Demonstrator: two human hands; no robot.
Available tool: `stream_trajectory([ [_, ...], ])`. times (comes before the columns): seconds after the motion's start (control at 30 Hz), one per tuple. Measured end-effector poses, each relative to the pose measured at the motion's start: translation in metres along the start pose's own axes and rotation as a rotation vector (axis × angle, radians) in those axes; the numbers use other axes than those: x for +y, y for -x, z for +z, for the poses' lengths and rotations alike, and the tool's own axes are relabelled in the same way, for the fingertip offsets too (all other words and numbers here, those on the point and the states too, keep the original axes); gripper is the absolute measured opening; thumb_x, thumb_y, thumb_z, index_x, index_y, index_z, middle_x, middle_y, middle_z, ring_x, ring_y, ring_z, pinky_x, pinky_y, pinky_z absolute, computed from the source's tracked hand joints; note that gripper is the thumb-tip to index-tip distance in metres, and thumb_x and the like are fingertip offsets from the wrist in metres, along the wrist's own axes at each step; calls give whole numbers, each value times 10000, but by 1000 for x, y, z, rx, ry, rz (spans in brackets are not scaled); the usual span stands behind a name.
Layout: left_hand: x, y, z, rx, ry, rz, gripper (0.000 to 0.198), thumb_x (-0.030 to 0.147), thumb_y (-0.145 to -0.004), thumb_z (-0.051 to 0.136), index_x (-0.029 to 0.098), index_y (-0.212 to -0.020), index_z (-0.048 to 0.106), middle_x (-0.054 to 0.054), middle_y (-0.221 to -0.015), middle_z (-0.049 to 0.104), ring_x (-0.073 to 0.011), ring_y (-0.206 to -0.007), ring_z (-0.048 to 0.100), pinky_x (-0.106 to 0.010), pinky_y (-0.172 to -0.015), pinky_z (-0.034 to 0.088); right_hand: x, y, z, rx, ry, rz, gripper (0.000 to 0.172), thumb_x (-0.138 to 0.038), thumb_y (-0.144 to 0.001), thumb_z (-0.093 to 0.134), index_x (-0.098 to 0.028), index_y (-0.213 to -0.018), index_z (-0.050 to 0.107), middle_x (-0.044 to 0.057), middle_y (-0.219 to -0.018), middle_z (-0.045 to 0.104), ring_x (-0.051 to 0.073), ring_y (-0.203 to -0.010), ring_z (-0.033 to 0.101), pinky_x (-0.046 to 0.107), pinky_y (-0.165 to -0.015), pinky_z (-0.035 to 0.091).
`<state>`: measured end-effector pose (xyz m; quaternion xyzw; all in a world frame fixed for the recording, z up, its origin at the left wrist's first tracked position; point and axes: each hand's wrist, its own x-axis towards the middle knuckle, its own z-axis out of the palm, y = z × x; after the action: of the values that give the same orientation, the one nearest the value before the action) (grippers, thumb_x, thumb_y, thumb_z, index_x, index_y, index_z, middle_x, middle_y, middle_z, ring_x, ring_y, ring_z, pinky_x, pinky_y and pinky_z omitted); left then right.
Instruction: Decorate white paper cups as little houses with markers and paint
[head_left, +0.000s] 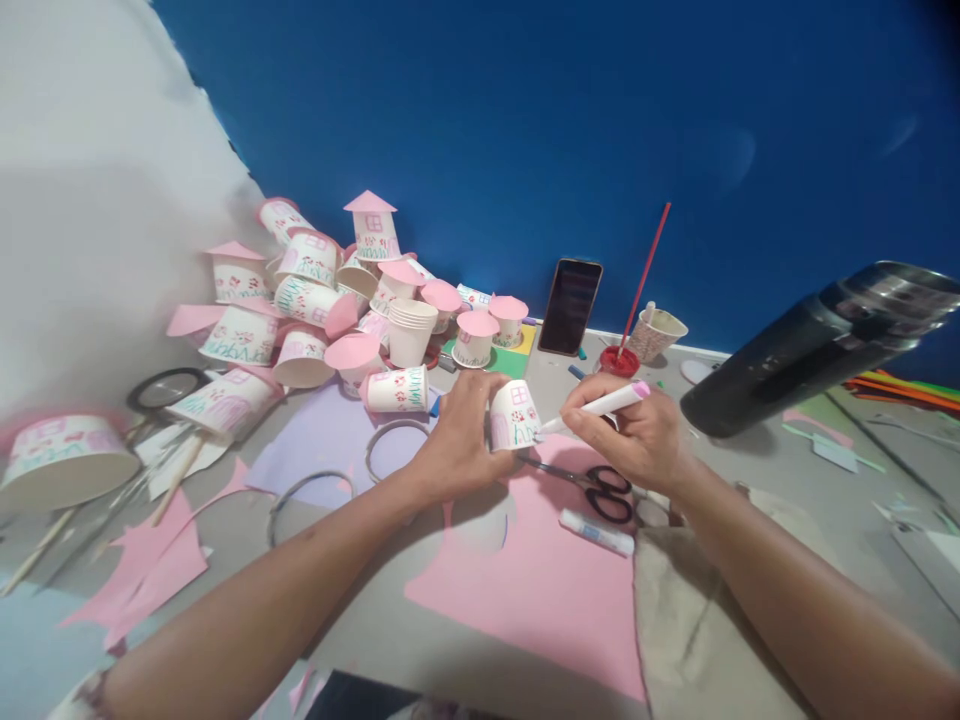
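Observation:
A white paper cup [513, 415], upside down with a pink window and green strokes drawn on it, is held in my left hand [463, 435]. My right hand [626, 432] pinches a white marker [600, 405] with a pink end, its tip at the cup's lower right side. Below both hands lies a cut pink sheet [525, 600]. Black-handled scissors [606, 492] and a white tube [597, 532] rest on that sheet, near my right hand.
Several decorated cups with pink cone roofs [373, 225] are piled at the left, around stacked plain cups [410, 335]. A phone [571, 306] leans on the blue wall. A dark bottle [787, 350] tilts at the right. Purple paper [300, 440] and pink scraps [161, 565] lie left.

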<state>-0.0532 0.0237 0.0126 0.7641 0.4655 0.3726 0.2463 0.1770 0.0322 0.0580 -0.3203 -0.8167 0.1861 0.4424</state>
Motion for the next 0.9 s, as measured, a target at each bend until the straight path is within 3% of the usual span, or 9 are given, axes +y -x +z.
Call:
stream_trajectory([
  [0.4, 0, 0, 1, -13, -13, 29, 608, 242, -748, 789, 254, -1288, 510, -115, -1321, 565, -358, -1289, 550, -552, -1068, 476, -4, 1, 3, -72, 12, 59, 147, -236, -937, 655, -209, -801, 703, 8, -695, 733, 113, -532, 577, 247, -515, 446],
  [0.67, -3, -1, 0, -7, 11, -1, 668, 294, -748, 799, 236, -1332, 479, -125, -1344, 532, -345, -1306, 539, -544, -1113, 464, -1, -2, -5, 36, -42, 105, 139, -236, -913, 680, -199, -780, 696, 3, -682, 700, 112, -518, 549, 255, -481, 413],
  [0.9, -3, -1, 1, -10, 32, -4, 653, 274, -746, 788, 256, -1320, 477, -120, -1366, 548, -344, -1312, 553, -554, -1112, 473, -3, -1, -2, -17, -30, 92, 129, -252, -919, 673, -199, -806, 708, 17, -725, 737, 127, -586, 594, 256, -529, 449],
])
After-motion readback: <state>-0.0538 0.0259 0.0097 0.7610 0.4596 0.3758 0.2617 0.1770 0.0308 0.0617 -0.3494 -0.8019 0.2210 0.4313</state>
